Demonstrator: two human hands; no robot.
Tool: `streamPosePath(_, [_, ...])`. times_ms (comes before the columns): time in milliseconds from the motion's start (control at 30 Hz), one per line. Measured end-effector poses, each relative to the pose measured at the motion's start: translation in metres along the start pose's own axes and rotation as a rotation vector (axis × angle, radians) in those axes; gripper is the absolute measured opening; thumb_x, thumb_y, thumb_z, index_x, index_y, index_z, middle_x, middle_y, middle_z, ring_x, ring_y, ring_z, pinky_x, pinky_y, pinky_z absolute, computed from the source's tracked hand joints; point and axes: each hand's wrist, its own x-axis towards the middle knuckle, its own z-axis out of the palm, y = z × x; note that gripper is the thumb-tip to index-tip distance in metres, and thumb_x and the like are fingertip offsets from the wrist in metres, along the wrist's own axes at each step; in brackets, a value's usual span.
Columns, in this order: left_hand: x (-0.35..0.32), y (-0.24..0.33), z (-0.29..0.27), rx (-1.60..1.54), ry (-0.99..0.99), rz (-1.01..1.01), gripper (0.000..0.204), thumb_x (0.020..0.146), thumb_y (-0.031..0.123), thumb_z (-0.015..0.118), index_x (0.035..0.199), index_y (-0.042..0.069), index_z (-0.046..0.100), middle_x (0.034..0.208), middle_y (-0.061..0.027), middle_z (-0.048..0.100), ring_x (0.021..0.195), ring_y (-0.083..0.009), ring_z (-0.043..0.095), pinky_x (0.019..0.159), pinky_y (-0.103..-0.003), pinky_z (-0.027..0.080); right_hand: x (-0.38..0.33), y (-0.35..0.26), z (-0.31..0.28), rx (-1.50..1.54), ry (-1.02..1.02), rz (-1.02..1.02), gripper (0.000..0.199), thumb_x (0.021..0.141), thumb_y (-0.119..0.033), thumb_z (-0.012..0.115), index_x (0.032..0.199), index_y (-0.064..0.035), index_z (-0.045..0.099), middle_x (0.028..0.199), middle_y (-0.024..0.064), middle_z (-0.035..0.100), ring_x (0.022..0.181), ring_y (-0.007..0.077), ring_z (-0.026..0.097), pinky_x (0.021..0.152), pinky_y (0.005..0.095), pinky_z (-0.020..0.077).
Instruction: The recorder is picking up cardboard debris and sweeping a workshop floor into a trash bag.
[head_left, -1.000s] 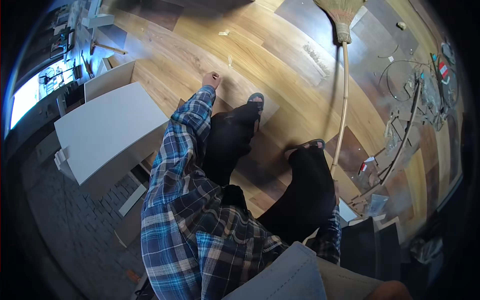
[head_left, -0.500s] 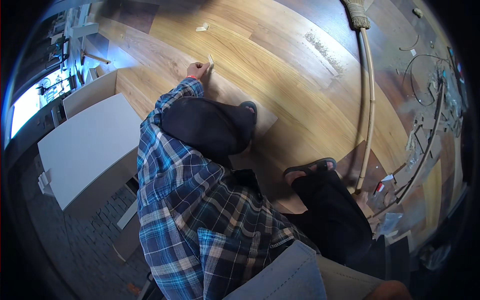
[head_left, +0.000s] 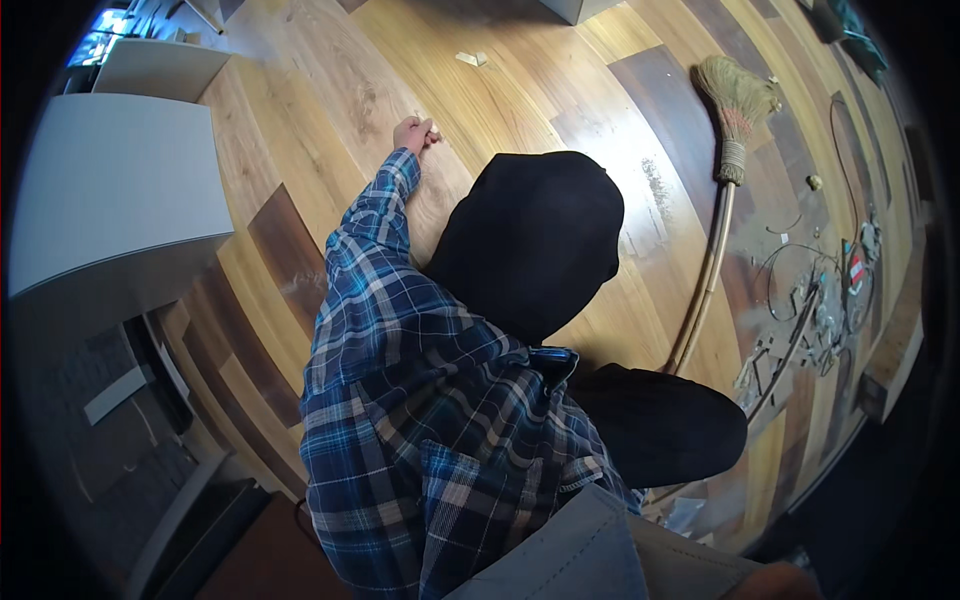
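Note:
My left hand (head_left: 413, 132) reaches out along the wooden floor (head_left: 300, 110) at the end of a blue plaid sleeve (head_left: 375, 240). Its fingers are curled around a small pale scrap (head_left: 433, 129) that pokes out at the fingertips, right at floor level. A similar pale scrap (head_left: 470, 58) lies loose on the boards farther ahead. My knees in black trousers (head_left: 530, 240) are bent under me, to the right of the arm. My right hand is out of sight.
A straw broom (head_left: 738, 100) lies on the floor to the right, its long handle (head_left: 705, 290) running back toward my leg. Coiled wires and small tools (head_left: 820, 300) are scattered beyond it. A large white box-like unit (head_left: 110, 190) stands at the left.
My left arm has stretched farther forward across the floor and I have crouched lower. The hand has closed down on the pale scrap at floor level.

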Motion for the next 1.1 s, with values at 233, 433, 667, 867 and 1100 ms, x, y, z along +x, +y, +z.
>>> streamPosePath(233, [0.032,0.167,-0.028,-0.353,0.263,0.419,0.025,0.079,0.006,0.071,0.097,-0.001,0.055,0.07,-0.0082,0.062,0.054,-0.0127,0.059,0.049,-0.023,0.049,0.049,-0.068,0.023,-0.077,-0.084,-0.215,0.027,0.091,-0.025,0.06,0.094,0.0023,0.061,0.076,0.0103,0.065,0.063,0.0218,0.057,0.057,0.0358,0.0435])
streamPosePath(433, [0.096,0.211,0.015,0.07,0.328,0.415,0.031,0.072,0.012,0.078,0.097,-0.002,0.065,0.075,-0.0121,0.067,0.058,-0.02,0.065,0.058,-0.03,0.054,0.054,-0.094,0.032,-0.138,-0.122,-0.303,0.027,0.091,-0.025,0.06,0.094,0.0022,0.061,0.076,0.0103,0.065,0.063,0.0216,0.057,0.057,0.0358,0.0433])
streamPosePath(667, [0.077,0.237,0.108,0.777,0.33,0.424,0.038,0.071,0.029,0.08,0.099,0.007,0.069,0.11,-0.0188,0.06,0.103,-0.0337,0.059,0.088,-0.043,0.05,0.064,-0.108,0.02,-0.145,0.017,-0.326,0.027,0.091,-0.024,0.061,0.094,0.002,0.061,0.075,0.0102,0.064,0.062,0.0214,0.057,0.056,0.0358,0.0432])
streamPosePath(867, [0.097,0.243,0.109,0.806,0.375,0.298,0.028,0.08,0.019,0.07,0.104,0.005,0.067,0.109,-0.0212,0.064,0.101,-0.0386,0.062,0.088,-0.045,0.051,0.079,-0.122,0.021,-0.145,0.037,-0.37,0.026,0.091,-0.024,0.061,0.094,0.0018,0.061,0.075,0.0102,0.064,0.062,0.0212,0.057,0.056,0.0357,0.0431])
streamPosePath(1100, [0.148,0.227,0.079,0.02,0.624,0.38,0.012,0.077,0.013,0.07,0.081,0.001,0.07,0.071,-0.0128,0.068,0.065,-0.0247,0.066,0.063,-0.037,0.052,0.106,-0.137,0.031,-0.17,0.0,-0.385,0.026,0.091,-0.024,0.061,0.094,0.0016,0.061,0.075,0.0102,0.064,0.062,0.021,0.057,0.056,0.0357,0.0429])
